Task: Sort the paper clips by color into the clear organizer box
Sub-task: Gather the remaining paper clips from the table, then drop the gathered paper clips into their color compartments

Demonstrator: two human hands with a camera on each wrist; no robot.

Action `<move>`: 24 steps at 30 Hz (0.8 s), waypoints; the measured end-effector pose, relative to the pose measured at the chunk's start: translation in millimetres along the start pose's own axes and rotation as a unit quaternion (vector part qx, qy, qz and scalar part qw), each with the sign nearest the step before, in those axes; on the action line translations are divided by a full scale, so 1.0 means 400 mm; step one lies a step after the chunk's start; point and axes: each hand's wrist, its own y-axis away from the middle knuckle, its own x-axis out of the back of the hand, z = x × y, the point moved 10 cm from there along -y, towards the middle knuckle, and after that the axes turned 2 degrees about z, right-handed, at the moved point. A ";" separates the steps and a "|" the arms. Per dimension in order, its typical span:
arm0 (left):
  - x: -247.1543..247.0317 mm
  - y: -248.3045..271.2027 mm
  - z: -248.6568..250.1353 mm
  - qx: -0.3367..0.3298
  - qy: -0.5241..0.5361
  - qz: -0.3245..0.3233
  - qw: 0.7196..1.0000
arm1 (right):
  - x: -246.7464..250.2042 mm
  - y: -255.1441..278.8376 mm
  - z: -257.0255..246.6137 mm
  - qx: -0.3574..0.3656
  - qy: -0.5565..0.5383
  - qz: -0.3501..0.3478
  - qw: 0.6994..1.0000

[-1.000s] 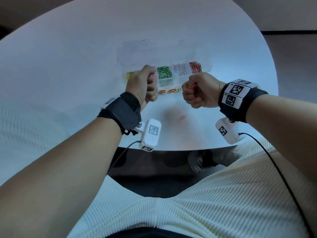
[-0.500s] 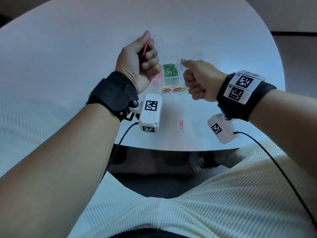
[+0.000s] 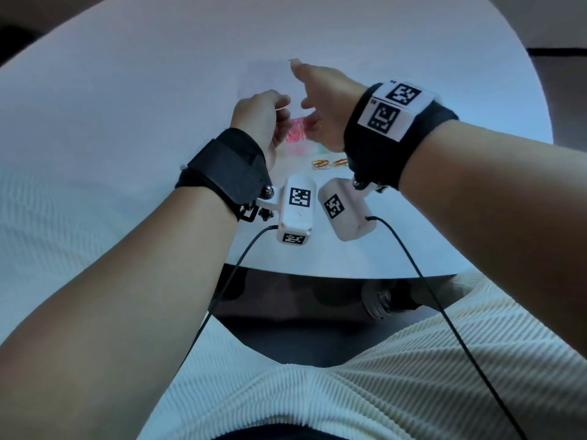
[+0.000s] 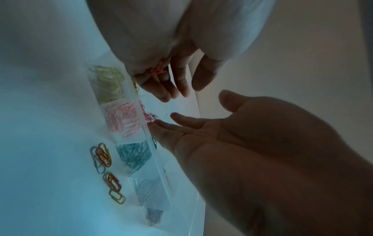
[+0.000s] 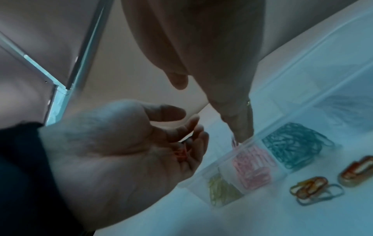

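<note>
Paper clips, sorted: yellow (image 4: 108, 83), pink (image 4: 123, 119), green (image 4: 134, 154) in adjoining compartments of the clear organizer box (image 4: 159, 174) on the table (image 3: 127, 106). Mixed loose clips (image 4: 107, 172) lie just beside the box. My left hand (image 5: 129, 143) cups red clips (image 5: 180, 154) in curled fingers; my right hand (image 4: 252, 127) is spread, fingertips at the pink compartment's edge

Looks like an office or meeting room: round white table (image 3: 158, 90), grey carpet past its edge at 2 o'clock, metal-framed partition panels (image 5: 60, 55) at 10 o'clock.
</note>
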 end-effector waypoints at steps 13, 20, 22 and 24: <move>-0.054 -0.010 0.012 -0.062 -0.085 -0.059 0.993 | 0.121 0.094 0.067 0.137 0.474 -0.023 0.870; -0.074 0.043 0.084 -0.243 -0.255 -0.062 0.934 | 0.044 0.105 0.240 0.172 0.648 -0.187 0.718; -0.068 0.041 0.078 -0.255 -0.263 -0.067 0.928 | 0.033 0.099 0.256 0.176 0.642 -0.192 0.722; -0.055 0.026 0.068 -0.248 -0.254 -0.069 0.932 | 0.033 0.093 0.264 0.171 0.631 -0.190 0.732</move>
